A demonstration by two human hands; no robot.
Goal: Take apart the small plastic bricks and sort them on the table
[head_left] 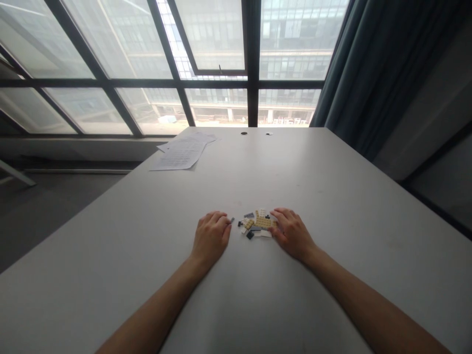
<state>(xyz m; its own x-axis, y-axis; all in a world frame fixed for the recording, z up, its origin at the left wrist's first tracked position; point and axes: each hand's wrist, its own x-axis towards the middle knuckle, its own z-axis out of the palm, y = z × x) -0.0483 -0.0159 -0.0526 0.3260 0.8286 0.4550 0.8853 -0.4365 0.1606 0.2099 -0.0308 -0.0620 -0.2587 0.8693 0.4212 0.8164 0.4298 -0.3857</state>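
While both your forearms reach in from the near side, the grip of your left hand [212, 233] pinches a small grey brick [232, 220] between thumb and fingers, just left of a loose pile of toy bricks. Your right hand [293, 233] is at the pile's right side; its thumb and forefinger stand apart around the right end of a long tan brick [263, 222], but you cannot tell whether that grip is pressing on it.

The pile lies on the white bench [236, 300], between your hands. On its left you have a small black brick [239, 223] and a shorter tan brick [249, 223]; a grey piece [249, 215] lies on the far side, and a larger black brick [250, 235] and a white brick [265, 233] on the near side.

Farther off, to the left, printed papers [180, 153] overlap near the bench's edge. Two round holes [244, 133] sit close to the far edge. Beyond it you face a dark-framed window [217, 39], with a dark blue curtain [354, 73] on the right.
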